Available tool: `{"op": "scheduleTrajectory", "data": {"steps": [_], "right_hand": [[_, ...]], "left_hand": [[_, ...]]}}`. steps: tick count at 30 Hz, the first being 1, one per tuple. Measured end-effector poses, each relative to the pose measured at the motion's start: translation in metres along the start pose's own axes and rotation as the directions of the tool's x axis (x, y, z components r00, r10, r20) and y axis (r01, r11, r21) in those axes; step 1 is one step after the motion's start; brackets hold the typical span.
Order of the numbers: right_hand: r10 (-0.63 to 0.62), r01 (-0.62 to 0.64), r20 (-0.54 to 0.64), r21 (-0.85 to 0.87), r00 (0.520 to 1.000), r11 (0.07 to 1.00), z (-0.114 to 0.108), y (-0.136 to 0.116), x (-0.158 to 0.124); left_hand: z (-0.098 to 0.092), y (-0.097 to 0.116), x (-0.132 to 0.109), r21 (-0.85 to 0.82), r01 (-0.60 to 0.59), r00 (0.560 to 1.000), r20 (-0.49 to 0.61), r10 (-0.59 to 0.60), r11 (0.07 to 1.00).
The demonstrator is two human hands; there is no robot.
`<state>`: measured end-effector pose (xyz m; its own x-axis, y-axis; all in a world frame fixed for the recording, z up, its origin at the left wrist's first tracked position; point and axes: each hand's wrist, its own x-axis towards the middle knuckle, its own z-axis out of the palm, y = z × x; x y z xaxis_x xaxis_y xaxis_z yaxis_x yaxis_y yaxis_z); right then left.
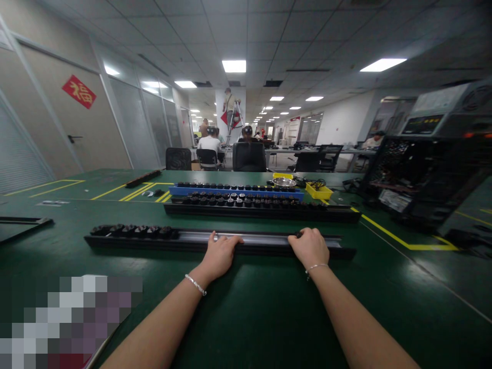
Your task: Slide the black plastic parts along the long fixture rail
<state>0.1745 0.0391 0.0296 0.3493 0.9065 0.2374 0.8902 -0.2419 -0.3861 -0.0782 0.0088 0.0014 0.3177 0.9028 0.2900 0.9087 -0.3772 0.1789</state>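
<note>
A long black rail with a shiny grey channel lies crosswise on the green table. Several small black parts sit in a row in its left end. On the rail's middle rests my left hand, open, its thumb and fingers apart against the channel and front edge. My right hand is closed over the rail's right portion, with a bit of a small black part showing at its fingertips. The palm side of that hand is hidden.
Behind lie a second black rail and a blue rail, both filled with black parts. A yellow tray and a metal dish stand farther back. An open computer case is at right. People sit beyond; one stands on a ladder.
</note>
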Motion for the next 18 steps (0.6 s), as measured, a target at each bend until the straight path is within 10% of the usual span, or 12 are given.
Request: {"op": "scheduleTrajectory", "data": {"steps": [18], "right_hand": [[-0.049, 0.050, -0.064, 0.017, 0.997, 0.999, 0.006, 0.012, -0.002]], "left_hand": [[-0.001, 0.001, 0.000, 0.001, 0.006, 1.000, 0.001, -0.006, 1.000]]}}
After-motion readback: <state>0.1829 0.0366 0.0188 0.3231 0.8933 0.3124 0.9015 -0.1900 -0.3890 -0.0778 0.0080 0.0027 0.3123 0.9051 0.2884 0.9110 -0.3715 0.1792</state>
